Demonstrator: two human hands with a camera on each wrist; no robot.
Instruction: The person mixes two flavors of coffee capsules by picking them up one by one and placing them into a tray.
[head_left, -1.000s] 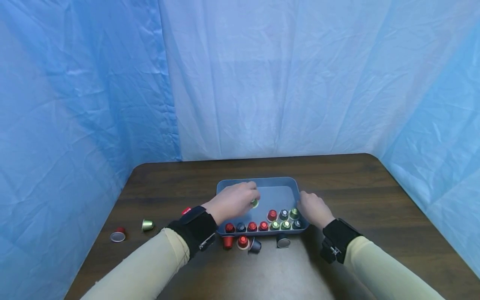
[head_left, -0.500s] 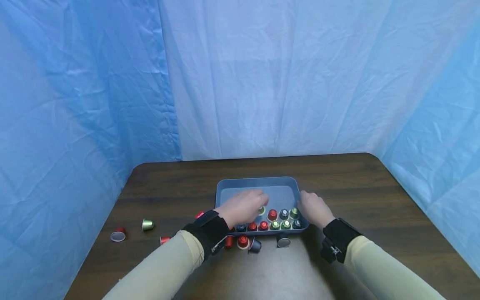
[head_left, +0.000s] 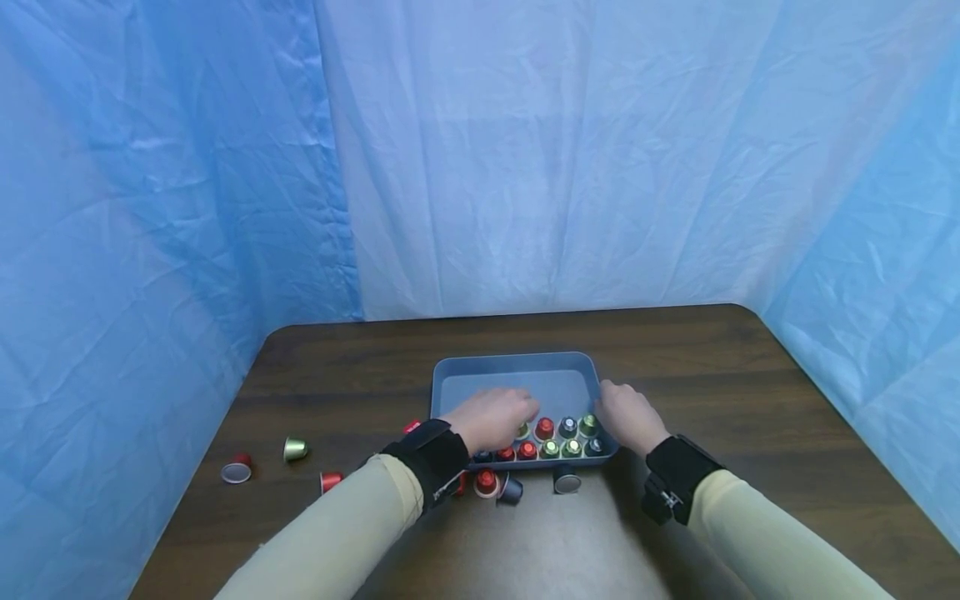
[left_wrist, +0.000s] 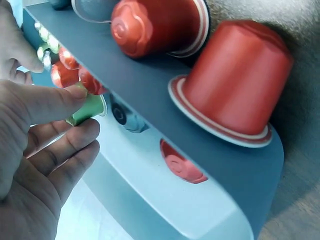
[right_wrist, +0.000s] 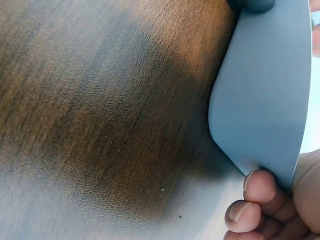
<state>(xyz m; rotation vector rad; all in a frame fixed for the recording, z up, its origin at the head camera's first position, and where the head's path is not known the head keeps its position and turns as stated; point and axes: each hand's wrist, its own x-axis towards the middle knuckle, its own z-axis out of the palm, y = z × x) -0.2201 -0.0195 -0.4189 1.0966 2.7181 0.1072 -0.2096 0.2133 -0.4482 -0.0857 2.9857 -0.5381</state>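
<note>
My left hand [head_left: 495, 417] is over the left part of a blue-grey tray [head_left: 558, 387]. In the left wrist view its thumb and fingers pinch a green coffee capsule [left_wrist: 89, 110] close to the row of capsules along the tray's near wall. Beside it in the second row stand a red capsule [head_left: 544, 428], a dark blue one [head_left: 567, 427] and a green one [head_left: 588, 426]. My right hand [head_left: 628, 418] grips the tray's right side; the right wrist view shows its fingertips curled against the tray's outer wall. The left hand and forearm hide part of the front row.
Just in front of the tray are a red capsule [head_left: 486, 483] and two dark ones, one tipped over [head_left: 511, 490]. Farther left on the wooden table [head_left: 360, 358] lie a green capsule [head_left: 295, 450] and red ones [head_left: 330, 481]. Blue sheeting [head_left: 525, 167] surrounds the table.
My left hand has moved right and toward me with the green capsule, down to the second row beside the red one. The right hand stays on the tray's side.
</note>
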